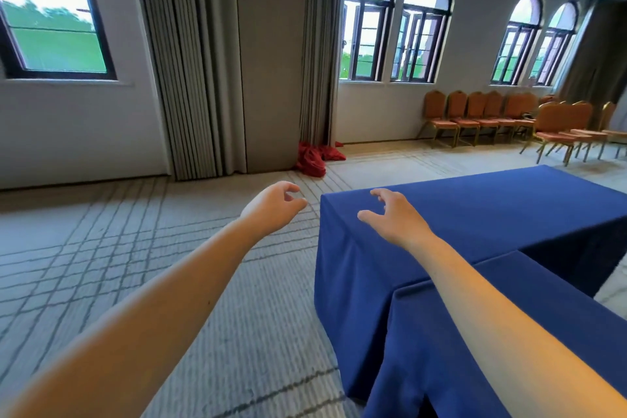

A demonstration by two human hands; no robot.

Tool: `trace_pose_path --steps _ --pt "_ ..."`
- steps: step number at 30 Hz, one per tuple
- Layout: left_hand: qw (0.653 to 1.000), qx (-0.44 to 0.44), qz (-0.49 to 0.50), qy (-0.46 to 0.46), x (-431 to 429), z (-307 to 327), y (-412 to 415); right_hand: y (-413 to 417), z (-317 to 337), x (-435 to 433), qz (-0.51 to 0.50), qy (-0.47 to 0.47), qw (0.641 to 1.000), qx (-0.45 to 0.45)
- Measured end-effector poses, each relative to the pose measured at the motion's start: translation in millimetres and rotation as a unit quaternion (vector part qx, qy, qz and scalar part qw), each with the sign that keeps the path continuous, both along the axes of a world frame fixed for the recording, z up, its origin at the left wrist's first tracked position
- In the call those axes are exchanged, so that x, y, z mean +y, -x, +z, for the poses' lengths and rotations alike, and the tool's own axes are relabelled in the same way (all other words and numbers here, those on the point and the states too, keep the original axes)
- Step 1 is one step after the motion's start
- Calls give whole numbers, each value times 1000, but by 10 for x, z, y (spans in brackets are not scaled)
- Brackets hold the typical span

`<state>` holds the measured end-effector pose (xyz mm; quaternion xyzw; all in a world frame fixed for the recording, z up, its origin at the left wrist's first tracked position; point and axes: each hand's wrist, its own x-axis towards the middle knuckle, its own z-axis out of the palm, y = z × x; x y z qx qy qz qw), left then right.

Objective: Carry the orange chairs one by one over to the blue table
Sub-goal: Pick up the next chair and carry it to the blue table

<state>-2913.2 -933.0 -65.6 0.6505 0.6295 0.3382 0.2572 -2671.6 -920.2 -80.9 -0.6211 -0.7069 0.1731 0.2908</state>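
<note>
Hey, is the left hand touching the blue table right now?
Apart. The head view shows a strip of carpet between the left hand and the blue table, so there is a plain gap.

Red cloth (317, 158) lies on carpet (135, 231) beyond the left fingers (286, 186), below a curtain (319, 44); arched windows (368, 20) far beyond right fingers (380, 194).
</note>
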Motion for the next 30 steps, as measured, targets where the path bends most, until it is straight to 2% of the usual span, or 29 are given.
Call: trace_pose_path --steps 11,21,30 --pt "1000 -8 21 13 2308 -292 722 716 -190 2231 16 27 999 -12" --pt "998 26 -53 -13 5071 -207 1797 1713 -129 4517 -55 33 998 18" --pt "991 14 -134 12 7072 -509 1924 1922 -212 6175 -131 54 990 23"
